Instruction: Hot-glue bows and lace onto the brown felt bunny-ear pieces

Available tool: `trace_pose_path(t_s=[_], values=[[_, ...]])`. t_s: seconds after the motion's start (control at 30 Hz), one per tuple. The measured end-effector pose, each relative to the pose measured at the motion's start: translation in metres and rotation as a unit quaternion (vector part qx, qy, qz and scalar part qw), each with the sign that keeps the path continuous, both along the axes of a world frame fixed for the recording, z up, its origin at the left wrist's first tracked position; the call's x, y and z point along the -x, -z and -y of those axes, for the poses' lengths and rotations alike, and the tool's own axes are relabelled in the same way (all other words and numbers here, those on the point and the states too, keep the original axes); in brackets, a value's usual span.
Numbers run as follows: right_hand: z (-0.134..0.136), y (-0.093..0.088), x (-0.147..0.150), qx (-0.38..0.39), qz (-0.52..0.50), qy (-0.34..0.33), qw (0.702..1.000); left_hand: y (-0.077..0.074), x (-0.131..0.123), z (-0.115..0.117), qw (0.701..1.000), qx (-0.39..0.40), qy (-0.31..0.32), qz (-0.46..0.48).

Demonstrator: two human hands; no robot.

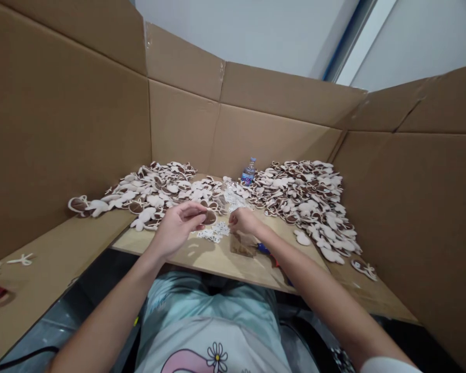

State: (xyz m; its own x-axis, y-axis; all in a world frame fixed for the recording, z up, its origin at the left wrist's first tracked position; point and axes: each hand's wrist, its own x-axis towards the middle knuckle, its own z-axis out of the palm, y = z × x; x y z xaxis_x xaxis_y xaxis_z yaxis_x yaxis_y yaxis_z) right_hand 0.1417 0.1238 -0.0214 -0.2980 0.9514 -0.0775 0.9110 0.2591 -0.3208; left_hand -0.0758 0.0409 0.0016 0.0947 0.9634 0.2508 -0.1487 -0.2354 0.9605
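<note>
Brown oval piece (pixel 210 217) is touching the curved fingers (pixel 194 210) of the left hand (pixel 176 229). The right hand (pixel 244 220) is pressing its fingers together above a plastic bag (pixel 241 245), pinching I cannot tell what.

Heaps of cream-and-brown cutouts (pixel 303 197) blocked the way beyond the left hand (pixel 176 228) and right hand (pixel 244 220), with a plastic water bottle (pixel 248 172) between them and cardboard walls (pixel 70 119) hemming both sides. Bare wooden board (pixel 217 264) nearest the torso left room to pass.

Checking the far end of the board now: I've got a clear plastic water bottle (pixel 248 172) standing there, and its blue-purple label (pixel 247 177) carries white lettering, but it's too blurred to read. Nothing else legible from here.
</note>
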Motion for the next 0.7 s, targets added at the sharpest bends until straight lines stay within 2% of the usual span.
trace_pose_path(t_s=[0.17,0.37,0.53,0.7], values=[[-0.016,0.014,0.005,0.057,0.050,0.008,0.997,-0.001,-0.001,0.000,1.000,-0.007,-0.022,0.014],[-0.022,0.014,0.005,0.098,0.059,0.004,0.993,-0.001,-0.002,0.000,0.999,-0.008,-0.026,0.033],[-0.023,0.016,0.002,0.097,0.012,-0.009,0.995,0.001,-0.003,-0.001,0.999,-0.011,-0.022,0.033],[-0.018,0.008,-0.010,0.048,-0.095,-0.021,0.994,-0.001,-0.005,0.003,0.999,-0.024,-0.027,0.028]])
